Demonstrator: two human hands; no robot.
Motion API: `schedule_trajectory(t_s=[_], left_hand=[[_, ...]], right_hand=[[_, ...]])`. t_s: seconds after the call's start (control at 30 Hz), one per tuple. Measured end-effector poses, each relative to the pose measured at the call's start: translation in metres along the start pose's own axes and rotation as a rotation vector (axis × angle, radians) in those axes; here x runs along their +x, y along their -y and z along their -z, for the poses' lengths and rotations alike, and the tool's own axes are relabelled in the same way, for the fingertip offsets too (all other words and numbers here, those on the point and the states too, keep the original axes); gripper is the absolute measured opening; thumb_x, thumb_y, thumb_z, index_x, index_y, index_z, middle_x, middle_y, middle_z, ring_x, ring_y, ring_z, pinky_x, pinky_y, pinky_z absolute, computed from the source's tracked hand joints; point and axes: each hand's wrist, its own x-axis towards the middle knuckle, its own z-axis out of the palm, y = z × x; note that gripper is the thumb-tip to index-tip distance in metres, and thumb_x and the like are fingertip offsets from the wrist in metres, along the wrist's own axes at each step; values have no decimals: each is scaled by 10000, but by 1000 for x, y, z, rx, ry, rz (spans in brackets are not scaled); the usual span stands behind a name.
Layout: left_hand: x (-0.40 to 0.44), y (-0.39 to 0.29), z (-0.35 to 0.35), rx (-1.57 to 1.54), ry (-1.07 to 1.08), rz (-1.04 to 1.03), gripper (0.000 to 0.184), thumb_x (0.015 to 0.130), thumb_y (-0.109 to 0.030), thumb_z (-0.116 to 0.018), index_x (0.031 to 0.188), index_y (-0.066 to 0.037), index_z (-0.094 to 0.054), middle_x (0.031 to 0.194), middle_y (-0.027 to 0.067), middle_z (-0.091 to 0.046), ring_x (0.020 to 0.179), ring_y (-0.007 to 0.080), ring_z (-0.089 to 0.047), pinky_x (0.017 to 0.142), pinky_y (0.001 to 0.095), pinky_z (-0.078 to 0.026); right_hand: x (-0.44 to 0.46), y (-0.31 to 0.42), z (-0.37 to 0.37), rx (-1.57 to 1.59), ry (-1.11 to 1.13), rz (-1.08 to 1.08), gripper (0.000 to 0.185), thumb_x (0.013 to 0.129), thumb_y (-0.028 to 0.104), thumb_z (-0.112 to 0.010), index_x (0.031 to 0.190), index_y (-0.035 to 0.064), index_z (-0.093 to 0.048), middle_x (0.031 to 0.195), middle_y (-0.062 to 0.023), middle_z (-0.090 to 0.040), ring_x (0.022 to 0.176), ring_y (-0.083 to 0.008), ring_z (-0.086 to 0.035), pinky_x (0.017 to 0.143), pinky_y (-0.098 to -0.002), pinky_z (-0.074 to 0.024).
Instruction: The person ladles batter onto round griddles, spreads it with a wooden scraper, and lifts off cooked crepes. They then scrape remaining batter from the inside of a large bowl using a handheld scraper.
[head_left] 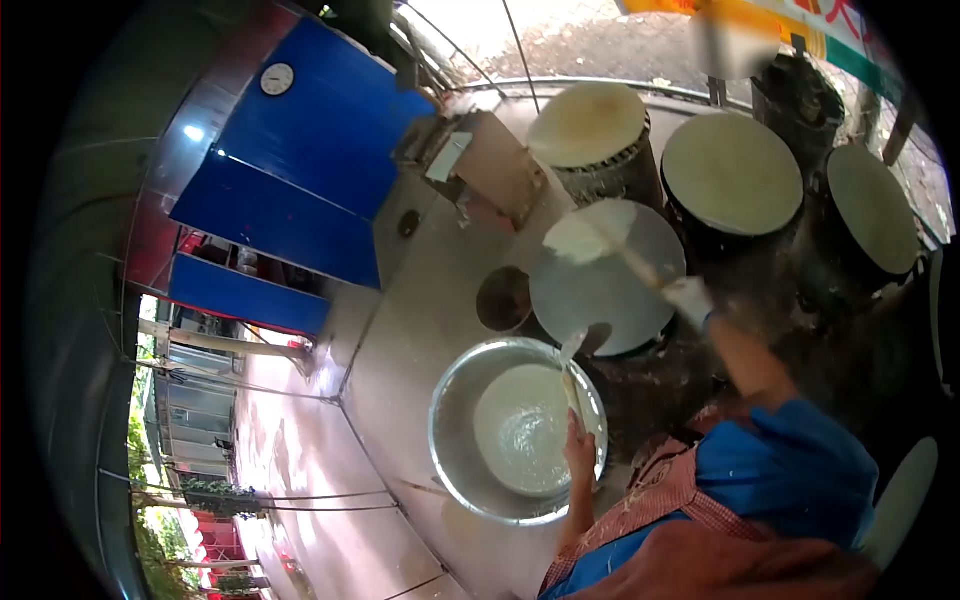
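My left hand [580, 447] is closed round the wooden handle of a ladle [571, 380], at the right side of a large metal basin [440, 430] of pale, wet batter [515, 430]. The ladle's head rests near the basin's upper rim, beside the round griddle. My right hand [688, 298], covered in white, grips a wooden-handled spreader [640, 265] over the round grey griddle [570, 300]. A pale patch of batter [583, 235] lies on the griddle's upper left part. The spreader's far end is blurred.
Round griddles with pale sheets stand beyond and right: one [590, 125] at the top, another [735, 172] beside it, a third [872, 208] farther right. A dark bucket [503, 298] stands left of the griddle. A cardboard box [495, 165] and blue panels [300, 130] are farther off.
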Motion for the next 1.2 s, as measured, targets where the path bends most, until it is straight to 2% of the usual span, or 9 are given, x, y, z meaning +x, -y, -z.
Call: schedule_trajectory(t_s=[0.1, 0.23, 0.33, 0.47, 0.63, 0.77, 0.87, 1.0, 1.2], left_hand=[[-2, 11, -11, -35, 3, 59, 647, 757, 6, -507, 1384, -89, -380, 1381, 133, -431, 1242, 279, -458, 951, 305, -404], [1, 29, -22, 169, -169, -306, 654, 759, 5, -515, 1392, -81, -376, 1237, 195, -549, 853, 240, -617, 725, 321, -481], [-8, -13, -22, 54, -27, 186, 640, 766, 22, -502, 1388, -50, -368, 1320, 190, -493, 1200, 247, -508, 928, 283, -405], [-12, -7, -39, 59, -165, -87, 627, 782, 36, -476, 1393, -62, -371, 1355, 134, -477, 1083, 211, -560, 835, 282, -449], [-15, -26, -46, -31, -160, 99, 633, 788, 33, -472, 1403, -66, -357, 1335, 116, -491, 940, 165, -553, 778, 288, -461], [-27, -26, -50, 2, -177, 220, 613, 789, -40, -505, 1383, -29, -354, 1329, 202, -476, 1217, 296, -481, 976, 306, -381], [-53, -27, -54, 25, -296, 168, 620, 789, -46, -508, 1388, -34, -346, 1278, 210, -504, 1146, 272, -520, 934, 310, -406], [-80, -16, -62, -226, -334, 443, 621, 792, -41, -500, 1390, -28, -336, 1173, 177, -534, 996, 211, -530, 822, 298, -434], [-108, 39, -79, -331, -420, 444, 617, 790, -21, -496, 1387, -39, -343, 950, 98, -562, 699, 148, -502, 591, 287, -426]], right_hand=[[-12, 40, -23, 59, 228, 34, 330, 728, 248, -713, 928, -14, -692, 822, -124, -690, 752, -169, -623, 741, -315, -475], [38, 35, 49, 291, 238, 39, 295, 724, 183, -719, 896, -54, -683, 825, -144, -684, 673, -183, -614, 690, -302, -491], [66, -14, 24, 235, 195, -14, 317, 663, 130, -782, 858, -88, -660, 805, -133, -669, 726, -176, -609, 725, -312, -488], [41, 40, 33, 263, 513, -75, 337, 665, 90, -770, 940, -80, -674, 891, -121, -673, 843, -174, -605, 817, -285, -456], [112, 44, 67, 411, 358, -258, 223, 755, 155, -719, 879, -26, -680, 637, -120, -633, 395, -184, -495, 344, -355, -348], [100, 14, 39, 118, 622, -318, 269, 709, 195, -763, 840, -27, -688, 656, -125, -646, 431, -193, -527, 375, -350, -378], [128, 13, 71, 137, 641, -51, 254, 711, 210, -760, 787, -21, -687, 664, -127, -652, 443, -194, -540, 384, -344, -389], [141, 99, 70, 72, 525, -297, 221, 737, 219, -741, 766, 9, -679, 603, -91, -605, 422, -168, -506, 373, -334, -370], [160, -29, 49, 47, 801, -44, 323, 665, 197, -805, 864, -29, -689, 646, -96, -626, 470, -185, -533, 438, -328, -420]])
